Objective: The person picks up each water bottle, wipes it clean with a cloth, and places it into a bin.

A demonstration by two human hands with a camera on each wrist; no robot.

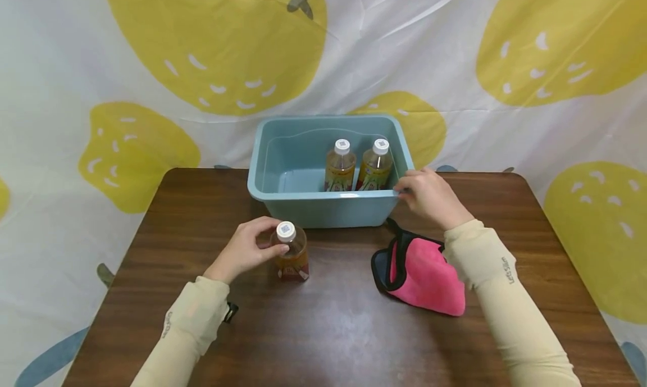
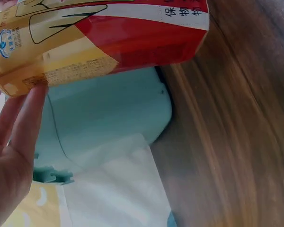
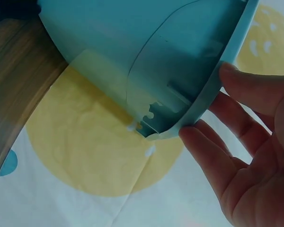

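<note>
My left hand [image 1: 251,244] holds a plastic drink bottle [image 1: 294,262] with a white cap, thumb and fingers around its upper part. The bottle is in front of a light blue plastic bin [image 1: 323,212]. In the left wrist view, the bottle's gold and red label [image 2: 132,40] faces the camera, with the fingertips against its side. My right hand [image 1: 429,196] grips the bin's front right corner; the right wrist view shows the thumb and fingers at the rim [image 3: 209,92]. Inside the bin, two similar bottles stand upright toward the right, one in the middle [image 1: 340,167] and one beside it [image 1: 375,168].
A pink fabric pouch with black trim [image 1: 427,274] lies on the brown wooden table [image 1: 343,342], in front of the bin and near the right forearm. Behind the table hangs a white cloth with yellow fruit prints [image 1: 217,50].
</note>
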